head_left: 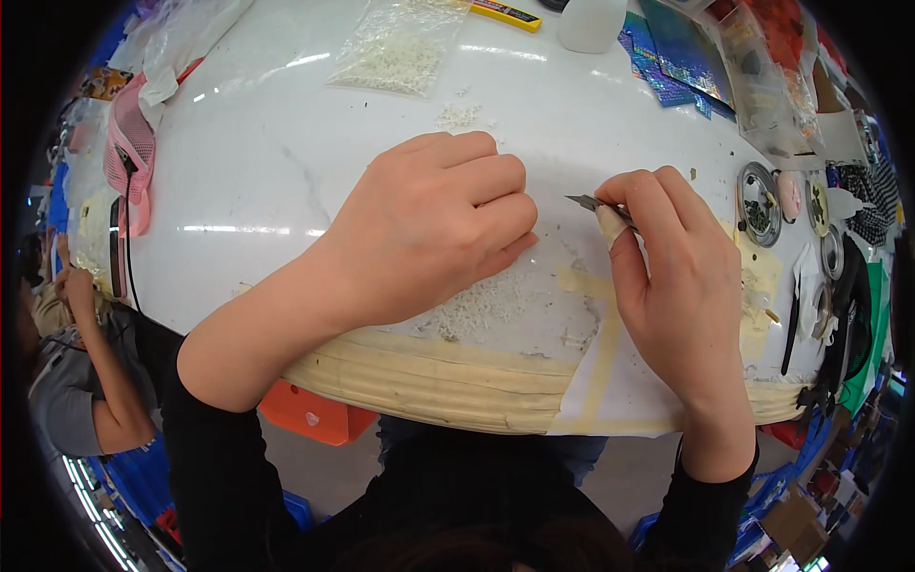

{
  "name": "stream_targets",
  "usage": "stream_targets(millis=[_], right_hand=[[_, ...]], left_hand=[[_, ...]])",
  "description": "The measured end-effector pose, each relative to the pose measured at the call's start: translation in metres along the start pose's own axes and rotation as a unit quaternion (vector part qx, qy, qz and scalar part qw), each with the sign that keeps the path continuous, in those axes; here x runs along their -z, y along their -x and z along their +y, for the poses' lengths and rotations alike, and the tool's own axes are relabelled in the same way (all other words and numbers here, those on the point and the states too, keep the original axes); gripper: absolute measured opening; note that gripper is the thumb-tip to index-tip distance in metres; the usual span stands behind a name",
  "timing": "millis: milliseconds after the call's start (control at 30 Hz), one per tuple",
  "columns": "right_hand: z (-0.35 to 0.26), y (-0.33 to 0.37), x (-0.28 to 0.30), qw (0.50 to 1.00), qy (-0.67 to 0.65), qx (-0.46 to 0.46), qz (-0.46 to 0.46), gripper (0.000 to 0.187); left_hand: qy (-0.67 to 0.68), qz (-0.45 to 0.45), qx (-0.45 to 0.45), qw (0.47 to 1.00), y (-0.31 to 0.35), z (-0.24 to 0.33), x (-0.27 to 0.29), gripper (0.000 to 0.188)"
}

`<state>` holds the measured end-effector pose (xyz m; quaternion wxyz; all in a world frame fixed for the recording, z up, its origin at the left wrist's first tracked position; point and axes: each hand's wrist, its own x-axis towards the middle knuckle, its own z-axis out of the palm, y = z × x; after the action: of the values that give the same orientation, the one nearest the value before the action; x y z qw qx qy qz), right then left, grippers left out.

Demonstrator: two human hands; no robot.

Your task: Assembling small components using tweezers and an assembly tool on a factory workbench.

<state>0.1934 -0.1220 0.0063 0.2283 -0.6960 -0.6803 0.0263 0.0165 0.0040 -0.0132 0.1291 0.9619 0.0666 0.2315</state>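
Observation:
My left hand (429, 219) is closed above the middle of the white table (238, 172), its fingers curled under. Whatever it may hold is hidden beneath the fingers. To its right, my right hand (677, 257) grips a small craft knife (584, 201) between thumb and fingers. The knife's dark pointed blade faces left, toward my left hand, with a gap between them. A pale cover wraps the tip of my right thumb. Many tiny white pieces (477, 310) lie scattered under and in front of my left hand. A smaller heap of white bits (459, 116) lies beyond it.
Beyond my hands lies a clear bag (391, 52) of small white pieces. Round metal tins (759, 210) and plastic boxes crowd the right side. A pink mesh item (133, 157) and black cable are at left. Masking tape (429, 377) covers the near edge. Another person sits far left.

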Motion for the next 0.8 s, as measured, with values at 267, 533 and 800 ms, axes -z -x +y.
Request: stream_targets(millis=[267, 533, 800], right_hand=[[-0.003, 0.002, 0.001, 0.999, -0.028, -0.001, -0.019, 0.018], [-0.006, 0.004, 0.001, 0.996, -0.064, -0.001, -0.067, 0.020], [-0.005, 0.005, -0.002, 0.996, -0.043, -0.005, -0.074, 0.024]], left_hand=[[0.093, -0.022, 0.095, 0.991, 0.003, 0.000, 0.009, 0.017], [0.118, -0.081, 0.089, 0.986, 0.003, 0.001, 0.018, 0.019], [0.054, -0.093, 0.059, 0.992, 0.004, 0.012, 0.024, 0.019]])
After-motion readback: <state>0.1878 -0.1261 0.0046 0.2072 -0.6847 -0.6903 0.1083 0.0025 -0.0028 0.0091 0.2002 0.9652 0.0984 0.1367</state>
